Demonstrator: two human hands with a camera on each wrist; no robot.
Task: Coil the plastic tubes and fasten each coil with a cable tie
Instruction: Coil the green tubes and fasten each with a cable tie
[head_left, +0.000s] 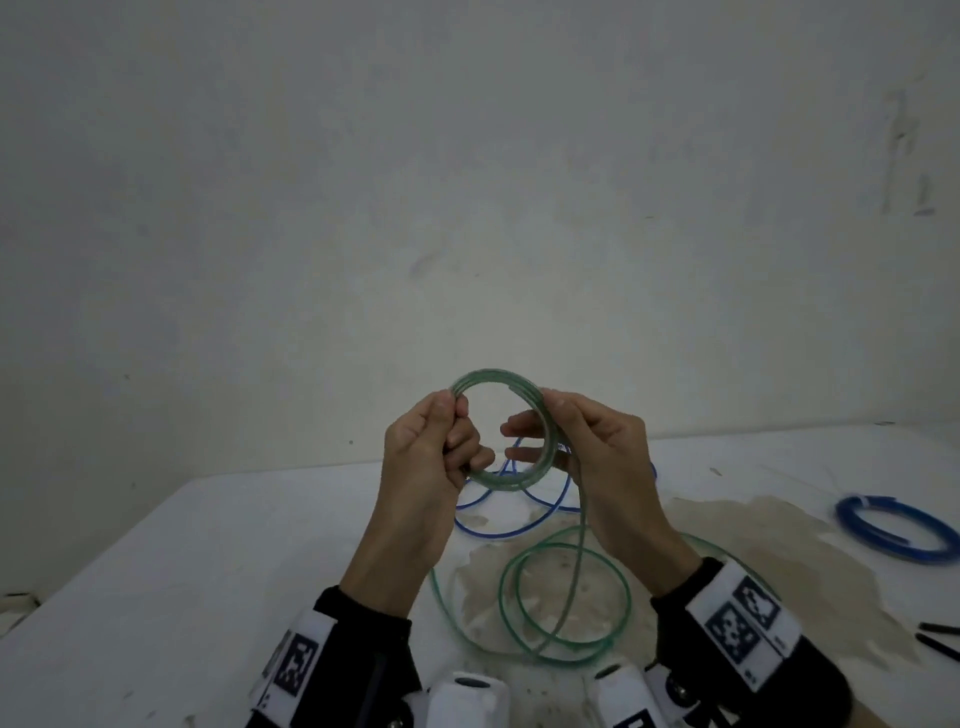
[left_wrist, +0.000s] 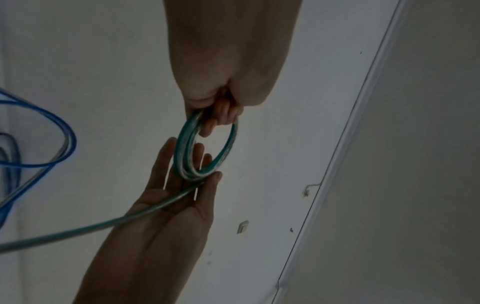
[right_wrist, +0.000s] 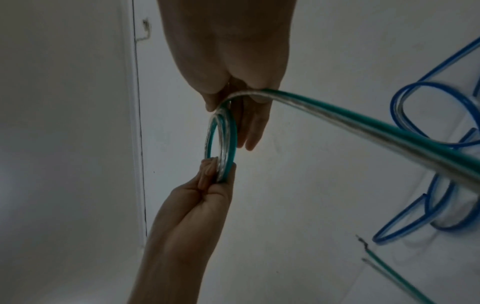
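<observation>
A small coil of green-tinted clear tube (head_left: 488, 375) is held upright above the table between both hands. My left hand (head_left: 441, 447) grips its left side with curled fingers; in the left wrist view those fingers (left_wrist: 221, 117) wrap the coil (left_wrist: 182, 160). My right hand (head_left: 550, 421) pinches the right side, thumb on top and fingers straight behind the coil (right_wrist: 228, 144). The rest of the green tube (head_left: 566, 597) trails down from my right hand into loose loops on the table.
A loose blue tube (head_left: 519, 519) lies on the white table (head_left: 208, 571) behind the hands. A finished blue coil (head_left: 893, 530) sits at the far right. Black cable ties (head_left: 940, 639) lie near the right edge. A brown stain marks the table's middle.
</observation>
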